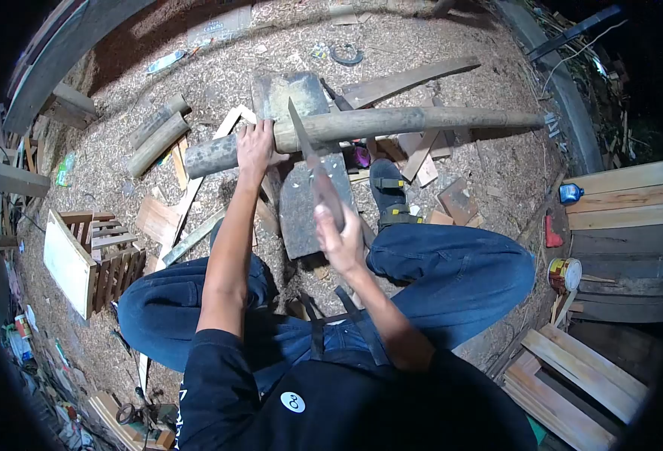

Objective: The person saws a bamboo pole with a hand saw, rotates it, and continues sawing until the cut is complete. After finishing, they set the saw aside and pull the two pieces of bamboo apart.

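A long bamboo pole [392,122] lies across a worn wooden board [304,214], with its thick, darker end to the left. My left hand [254,154] presses down on that thick part, fingers curled over the top. In my right hand [340,242] is a handsaw [318,171], closed in the fingers; its narrow, brownish blade tapers away from me and crosses the pole just right of my left hand. Motion blurs the blade's lower part, and its teeth do not show. Pale dust lies on the board's far part, around the blade's tip.
Two short bamboo pieces [158,137] lie at the left, above a slatted wooden crate [76,259]. A flat plank [418,81] rests beyond the pole. Wood offcuts [458,201] and shavings surround my sandalled foot [389,188]. A can [564,275] and stacked planks [583,376] stand at the right.
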`<state>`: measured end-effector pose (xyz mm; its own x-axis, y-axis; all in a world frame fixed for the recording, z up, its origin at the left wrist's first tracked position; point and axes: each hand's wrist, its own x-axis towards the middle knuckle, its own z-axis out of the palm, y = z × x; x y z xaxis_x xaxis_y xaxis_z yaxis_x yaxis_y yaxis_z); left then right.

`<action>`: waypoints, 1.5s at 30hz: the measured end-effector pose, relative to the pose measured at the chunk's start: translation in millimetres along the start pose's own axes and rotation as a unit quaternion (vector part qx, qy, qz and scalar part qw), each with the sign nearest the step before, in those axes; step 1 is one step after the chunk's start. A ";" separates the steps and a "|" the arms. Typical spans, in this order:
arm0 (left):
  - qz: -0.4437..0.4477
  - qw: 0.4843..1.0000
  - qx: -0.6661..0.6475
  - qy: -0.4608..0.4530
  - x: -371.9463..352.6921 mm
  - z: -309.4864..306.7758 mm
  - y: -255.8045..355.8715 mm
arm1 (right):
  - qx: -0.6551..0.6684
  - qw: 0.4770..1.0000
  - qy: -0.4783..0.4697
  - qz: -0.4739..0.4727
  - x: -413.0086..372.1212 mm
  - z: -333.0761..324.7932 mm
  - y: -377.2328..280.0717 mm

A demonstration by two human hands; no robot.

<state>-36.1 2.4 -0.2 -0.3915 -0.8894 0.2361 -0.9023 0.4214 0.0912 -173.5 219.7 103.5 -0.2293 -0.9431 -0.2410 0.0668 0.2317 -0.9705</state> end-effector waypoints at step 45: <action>0.037 0.988 -0.025 -0.145 66.2 15.2 -40.0 | -0.082 0.992 0.037 -0.083 25.9 -1.3 -3.0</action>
<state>-28.7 -76.0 -3.0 -0.4982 -0.8660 -0.0423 -0.8619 0.4894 0.1326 -180.9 194.9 100.2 -0.2947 -0.9529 -0.0721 -0.1356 0.1164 -0.9839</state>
